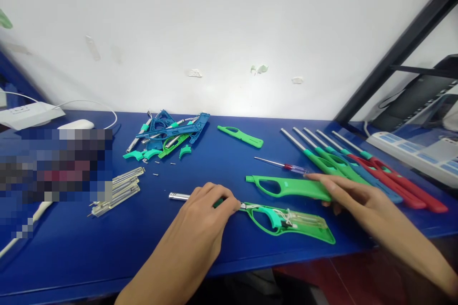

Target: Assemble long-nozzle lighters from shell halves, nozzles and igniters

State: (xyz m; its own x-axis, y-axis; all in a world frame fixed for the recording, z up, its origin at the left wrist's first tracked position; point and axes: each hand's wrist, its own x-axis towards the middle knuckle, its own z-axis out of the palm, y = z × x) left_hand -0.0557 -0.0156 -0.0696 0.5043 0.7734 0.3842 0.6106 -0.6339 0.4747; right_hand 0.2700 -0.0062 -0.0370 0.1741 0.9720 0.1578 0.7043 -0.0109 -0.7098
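My left hand (209, 212) is closed over the metal tube (179, 196), its fingertips pinching the tube where it meets an open green lighter half (307, 231). In that half lie a teal trigger (271, 217), white wires and a clear fuel tank (307, 219). My right hand (347, 195) grips the wide end of a green cover half (293, 188), thumb and fingers around it, just behind the open half and apart from it. A screwdriver (282, 165) with a red and clear handle lies behind the cover, close to my right fingertips.
Whole lighters (358, 164) lie at the right, near a white power strip (415, 152). Another green half (241, 137) lies at the back. Blue casings (175, 129), teal triggers (134, 155) and clear tanks (118, 193) are at the left.
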